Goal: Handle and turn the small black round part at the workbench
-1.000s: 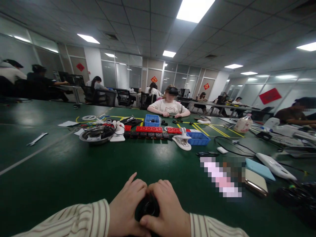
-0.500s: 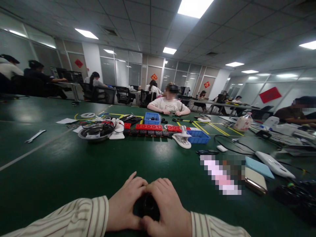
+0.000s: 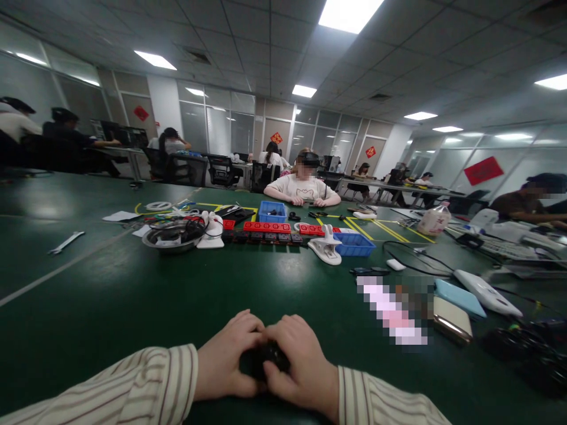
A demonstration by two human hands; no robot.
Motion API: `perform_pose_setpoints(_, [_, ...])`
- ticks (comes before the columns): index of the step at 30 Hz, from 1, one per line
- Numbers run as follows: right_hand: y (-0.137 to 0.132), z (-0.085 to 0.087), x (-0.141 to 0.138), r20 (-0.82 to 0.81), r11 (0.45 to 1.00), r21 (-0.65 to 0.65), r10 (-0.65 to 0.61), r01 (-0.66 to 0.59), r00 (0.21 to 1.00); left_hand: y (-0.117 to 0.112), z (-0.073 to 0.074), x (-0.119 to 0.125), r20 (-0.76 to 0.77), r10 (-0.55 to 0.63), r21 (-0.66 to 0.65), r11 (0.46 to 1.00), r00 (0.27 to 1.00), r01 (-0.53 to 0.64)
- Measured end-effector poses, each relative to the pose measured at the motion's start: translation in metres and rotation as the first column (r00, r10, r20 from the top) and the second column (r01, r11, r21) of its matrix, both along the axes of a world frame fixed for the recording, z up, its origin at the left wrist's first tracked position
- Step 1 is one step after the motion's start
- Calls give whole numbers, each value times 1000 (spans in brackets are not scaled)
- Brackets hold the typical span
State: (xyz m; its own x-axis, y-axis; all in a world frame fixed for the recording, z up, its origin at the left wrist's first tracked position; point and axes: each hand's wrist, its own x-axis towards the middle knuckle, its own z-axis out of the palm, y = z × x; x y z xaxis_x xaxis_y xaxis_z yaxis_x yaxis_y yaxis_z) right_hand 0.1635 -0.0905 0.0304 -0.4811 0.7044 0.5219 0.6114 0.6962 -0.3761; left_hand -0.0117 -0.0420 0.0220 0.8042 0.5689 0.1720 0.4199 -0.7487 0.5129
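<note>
Both my hands rest together on the green table point(image 3: 133, 307) at the bottom centre of the head view. My left hand point(image 3: 228, 357) and my right hand point(image 3: 299, 366) are closed around a small black object point(image 3: 264, 357), mostly hidden between the fingers. Striped sleeves cover both my forearms.
Ahead lie a metal bowl of cables point(image 3: 172, 236), red and black blocks point(image 3: 266, 231), blue bins point(image 3: 353, 244), white clips point(image 3: 325, 249), a wrench point(image 3: 65, 242), phones and a white device point(image 3: 485, 292) at right. A person point(image 3: 303, 186) sits across; others work at desks behind.
My left thumb has folded down and both hands have closed more tightly over the black object. The view shifted slightly.
</note>
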Motion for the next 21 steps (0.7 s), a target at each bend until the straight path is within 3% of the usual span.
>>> perform_pose_setpoints(3, [3, -1, 5, -250, 995, -26, -96, 93, 963, -1, 0, 0, 3, 35, 22, 999, 999, -35])
perform_pose_setpoints(7, [18, -14, 8, -374, 930, -306, -314, 204, 872, -2, 1, 1, -21, 246, 107, 964, 969, -243])
perform_pose_setpoints(9, [26, -20, 9, -400, 888, -385, -407, 252, 821, -1, -1, 0, -31, 311, 134, 943, 950, -305])
perform_pose_setpoints(13, [33, -26, 16, -434, 866, -366, -483, 341, 760, 5, -12, -6, -5, 335, 184, 926, 942, -329])
perform_pose_setpoints(19, [30, -22, 29, -322, 832, -397, -521, 387, 790, 22, -21, -19, 52, 344, 120, 930, 938, -348])
perform_pose_setpoints(21, [22, -14, 26, -269, 838, -338, -523, 429, 809, 28, -22, -21, 40, 378, 72, 922, 925, -380])
